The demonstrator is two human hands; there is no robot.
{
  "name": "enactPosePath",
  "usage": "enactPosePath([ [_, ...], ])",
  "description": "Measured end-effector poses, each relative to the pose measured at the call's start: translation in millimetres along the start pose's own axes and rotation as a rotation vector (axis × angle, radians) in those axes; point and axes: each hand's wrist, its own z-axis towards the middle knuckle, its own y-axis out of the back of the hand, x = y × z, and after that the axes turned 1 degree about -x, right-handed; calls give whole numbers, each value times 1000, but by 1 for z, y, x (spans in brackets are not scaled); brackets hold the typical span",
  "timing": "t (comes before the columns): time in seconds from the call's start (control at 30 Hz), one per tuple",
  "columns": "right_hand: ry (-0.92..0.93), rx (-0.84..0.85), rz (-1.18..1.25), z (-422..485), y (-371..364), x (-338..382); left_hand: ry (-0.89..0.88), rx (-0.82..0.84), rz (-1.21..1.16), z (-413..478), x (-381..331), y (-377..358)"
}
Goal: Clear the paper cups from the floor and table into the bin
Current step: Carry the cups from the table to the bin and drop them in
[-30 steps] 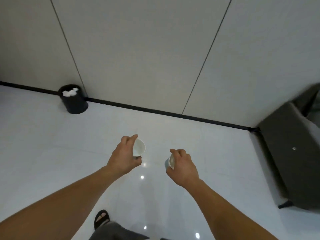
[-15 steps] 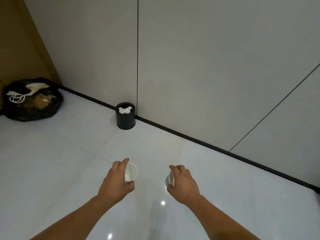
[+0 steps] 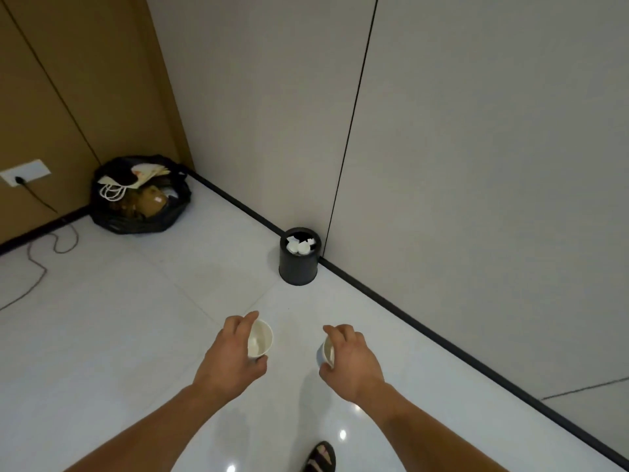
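Nearest, at the bottom edge, a foot in a dark sandal stands on the glossy white tiled floor. Beyond it both bare forearms reach forward. The left hand curls fingers and thumb round a white paper cup, held tilted with its open mouth facing right. The right hand grasps a second white paper cup, mostly hidden behind its fingers. The two cups are held apart, above the floor. Farther on, a small black round bin stands against the black skirting of the grey wall, with white paper pieces inside. At far left a bulging black rubbish bag sits in the corner, near a white wall socket whose dark cable trails over the floor.
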Motion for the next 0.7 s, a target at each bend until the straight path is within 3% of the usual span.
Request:
enactPosePath([
  [0.33, 56, 20, 8, 175, 41, 2, 18, -24, -47, 164, -10, 17],
  [0.7, -165, -69, 75, 347, 76, 6, -207, 160, 12, 406, -15, 33],
])
